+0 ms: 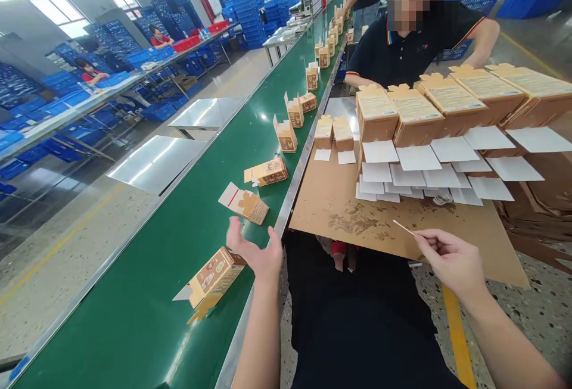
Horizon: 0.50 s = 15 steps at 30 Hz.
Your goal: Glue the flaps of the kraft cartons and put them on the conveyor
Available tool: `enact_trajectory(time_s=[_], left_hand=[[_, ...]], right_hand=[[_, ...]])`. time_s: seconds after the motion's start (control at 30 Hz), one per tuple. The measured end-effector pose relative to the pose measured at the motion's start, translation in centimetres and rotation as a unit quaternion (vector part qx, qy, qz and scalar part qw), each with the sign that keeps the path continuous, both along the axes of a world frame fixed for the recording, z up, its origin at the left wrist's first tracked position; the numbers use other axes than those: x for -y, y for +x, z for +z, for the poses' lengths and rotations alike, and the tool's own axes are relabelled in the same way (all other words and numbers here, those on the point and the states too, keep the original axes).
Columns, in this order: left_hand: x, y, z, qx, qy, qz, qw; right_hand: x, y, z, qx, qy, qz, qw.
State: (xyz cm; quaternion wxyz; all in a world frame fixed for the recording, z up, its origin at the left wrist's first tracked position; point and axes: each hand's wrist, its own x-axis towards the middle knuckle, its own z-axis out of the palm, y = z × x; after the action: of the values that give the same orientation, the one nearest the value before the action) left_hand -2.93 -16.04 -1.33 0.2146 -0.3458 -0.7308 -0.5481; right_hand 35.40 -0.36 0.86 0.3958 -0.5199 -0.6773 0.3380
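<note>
My left hand (258, 252) hovers at the near edge of the green conveyor belt, its thumb and fingers spread with nothing between them. Just beyond its fingertips a small open carton (252, 206) lies with its white flap up. Below and left of the hand another brown carton (217, 277) rests on its side, flaps open. Over the front of the cardboard-covered table, my right hand (451, 258) pinches a thin cotton swab (403, 227) that points up and left. Past the swab, stacked open cartons (420, 109) show white flaps hanging toward me.
The green belt (134, 317) runs away from me carrying several more cartons (286, 133). Damp spots mark the cardboard sheet (322, 198). Two cartons (343, 134) stand beside the stack. A co-worker in a dark shirt (411, 49) sits behind it. Metal tables (156, 162) line the far side.
</note>
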Motion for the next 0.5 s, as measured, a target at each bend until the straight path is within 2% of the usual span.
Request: enact_trajectory(time_s=[0.07,0.1,0.17,0.27,0.33,0.4,0.43,0.5], left_hand=[[-2.3,1.9,0.6,-0.035,0.024,-0.109,0.993],[-4.3,2.3,0.9,-0.026,0.011,-0.163,0.986],[-9.7,2.1,1.2,0.014,-0.057,-0.259,0.964],[-19.5,0.5,1.1,0.064,-0.173,-0.367,0.912],[-24.9,-0.3,0.8,0.082,-0.233,-0.380,0.892],[-27.9,-0.5,0.3,0.096,-0.305,-0.356,0.878],[-28.4,-0.4,0.0,0.098,-0.342,-0.341,0.870],[-27.2,-0.1,-0.8,0.083,-0.391,-0.322,0.858]], right_hand=[[0.2,0.2,-0.1,0.009,-0.018,0.022,1.000],[0.4,0.2,-0.3,0.011,-0.025,0.029,0.999],[0.8,-0.1,-0.8,0.009,-0.032,0.026,0.999],[1.4,-0.7,-1.2,0.002,-0.033,0.002,0.999],[2.0,-0.9,-1.1,-0.003,-0.036,-0.023,0.999],[2.7,-1.0,-0.7,-0.013,-0.038,-0.051,0.998],[3.1,-1.0,-0.5,-0.020,-0.036,-0.070,0.997],[4.1,-0.8,-0.2,-0.029,-0.029,-0.115,0.992]])
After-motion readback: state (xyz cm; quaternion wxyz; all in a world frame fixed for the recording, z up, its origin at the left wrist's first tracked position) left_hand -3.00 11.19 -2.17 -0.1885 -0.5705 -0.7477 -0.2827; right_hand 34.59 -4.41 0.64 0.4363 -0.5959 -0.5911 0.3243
